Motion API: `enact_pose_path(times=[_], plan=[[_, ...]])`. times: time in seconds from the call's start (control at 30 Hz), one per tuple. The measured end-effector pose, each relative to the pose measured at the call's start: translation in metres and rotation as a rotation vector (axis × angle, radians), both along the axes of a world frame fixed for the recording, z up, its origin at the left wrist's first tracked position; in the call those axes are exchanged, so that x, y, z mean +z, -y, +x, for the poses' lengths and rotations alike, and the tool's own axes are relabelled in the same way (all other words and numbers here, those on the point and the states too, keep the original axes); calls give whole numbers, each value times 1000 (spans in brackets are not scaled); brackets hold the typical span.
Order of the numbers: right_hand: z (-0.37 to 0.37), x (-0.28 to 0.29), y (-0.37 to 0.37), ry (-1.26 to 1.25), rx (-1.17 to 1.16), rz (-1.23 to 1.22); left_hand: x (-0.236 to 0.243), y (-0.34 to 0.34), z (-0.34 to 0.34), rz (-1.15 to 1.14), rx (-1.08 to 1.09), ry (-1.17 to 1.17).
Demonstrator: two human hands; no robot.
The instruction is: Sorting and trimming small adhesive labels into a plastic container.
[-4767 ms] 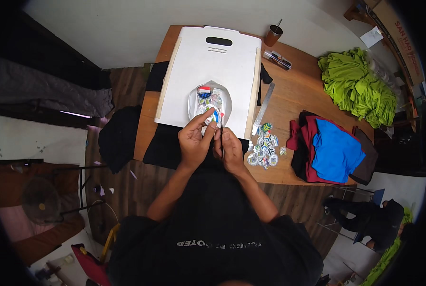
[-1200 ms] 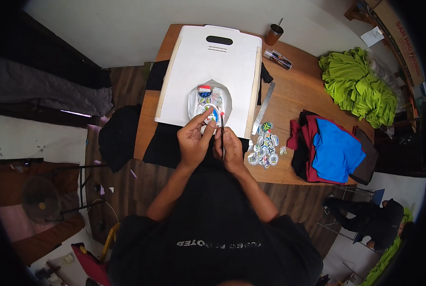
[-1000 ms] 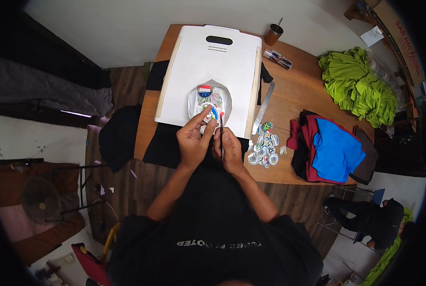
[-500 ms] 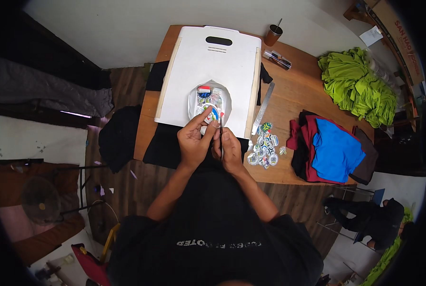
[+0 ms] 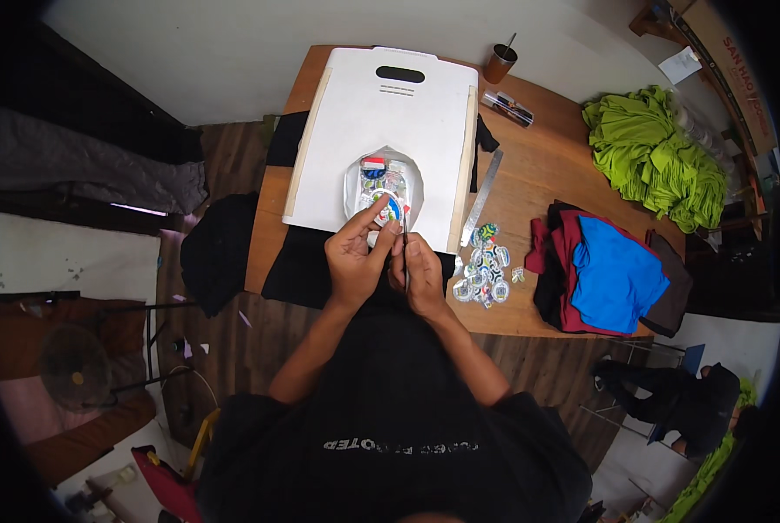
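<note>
My left hand (image 5: 355, 253) pinches a round sticker (image 5: 389, 206), white-edged with a blue band, its index finger lying across the face. My right hand (image 5: 420, 277) is closed around a slim dark tool (image 5: 405, 228). The tool's tip meets the sticker's right edge; whether it is a blade or scissors I cannot tell. Under both hands, a round opening (image 5: 418, 185) in a white board (image 5: 381, 118) holds more printed stickers (image 5: 394, 177) and a small red-and-white item (image 5: 373, 164). Cut stickers (image 5: 486, 270) lie in a loose heap on the table, right of my right hand.
A metal ruler (image 5: 482, 199) lies along the board's right side on the wooden table (image 5: 529, 166). Folded blue cloth (image 5: 616, 275) tops a dark stack at right, below piled green garments (image 5: 656, 157). A brown cup (image 5: 500, 64) stands at the back. Another person (image 5: 686, 405) is at lower right.
Both hands, the sticker and the tool stay almost in the same place; the tool's tip shifts only very slightly against the sticker's edge.
</note>
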State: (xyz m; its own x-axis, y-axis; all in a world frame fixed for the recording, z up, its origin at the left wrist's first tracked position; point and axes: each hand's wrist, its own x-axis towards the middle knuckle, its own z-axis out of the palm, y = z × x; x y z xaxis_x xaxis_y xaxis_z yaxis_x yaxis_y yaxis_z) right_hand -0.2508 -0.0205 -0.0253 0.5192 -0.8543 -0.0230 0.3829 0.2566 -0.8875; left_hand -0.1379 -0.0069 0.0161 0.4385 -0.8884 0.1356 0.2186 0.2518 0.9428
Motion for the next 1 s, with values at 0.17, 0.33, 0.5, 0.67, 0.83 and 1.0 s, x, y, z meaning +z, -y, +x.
enact_pose_path(times=[0.17,0.33,0.5,0.67,0.83,1.0], plan=[[-1,0,-1,18,21,16,-1,2,1,19,10,4],[-1,2,-1,1,18,-8,-1,2,0,6,13,14],[0,2,-2,-2,8,-3,-1,-1,0,11,13,8],[0,2,-2,3,9,-5,-1,-1,0,11,17,4],[1,-2,-3,5,7,32,-2,-2,1,21,21,4],[0,-2,-3,4,13,24,1,-2,0,13,17,-1]])
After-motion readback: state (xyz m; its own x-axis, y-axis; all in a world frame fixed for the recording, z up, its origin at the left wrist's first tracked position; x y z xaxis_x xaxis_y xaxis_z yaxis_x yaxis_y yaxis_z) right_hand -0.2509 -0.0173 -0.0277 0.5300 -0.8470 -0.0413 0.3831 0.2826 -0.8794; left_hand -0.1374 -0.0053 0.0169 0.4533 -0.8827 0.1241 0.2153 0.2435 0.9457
